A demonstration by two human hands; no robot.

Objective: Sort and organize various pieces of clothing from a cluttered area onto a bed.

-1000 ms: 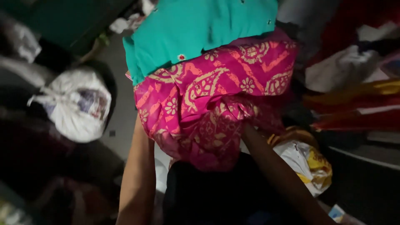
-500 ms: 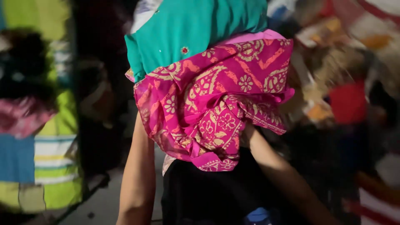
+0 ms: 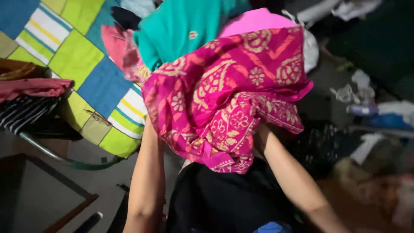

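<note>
I carry a bundle of clothes against my chest with both arms. On the outside is a magenta cloth with an orange and cream pattern [image 3: 233,95]. A teal garment [image 3: 181,30] and a plain pink piece [image 3: 254,19] lie on top of it. My left forearm [image 3: 148,172] reaches up under the bundle's left side and my right forearm [image 3: 280,168] under its right side. Both hands are hidden in the fabric. A black garment [image 3: 224,203] hangs below the bundle, between my arms.
A patchwork bedspread [image 3: 86,73] in green, blue and stripes lies at the upper left, with folded clothes [image 3: 30,99] on its edge above a metal rail [image 3: 56,155]. A wooden furniture edge [image 3: 64,211] is at the bottom left. Scattered bags and cloth [image 3: 366,112] cover the floor at right.
My view has swung round: the dark clutter and bags gave way to the patchwork bedspread at the left. The bundle stays in my arms, raised slightly.
</note>
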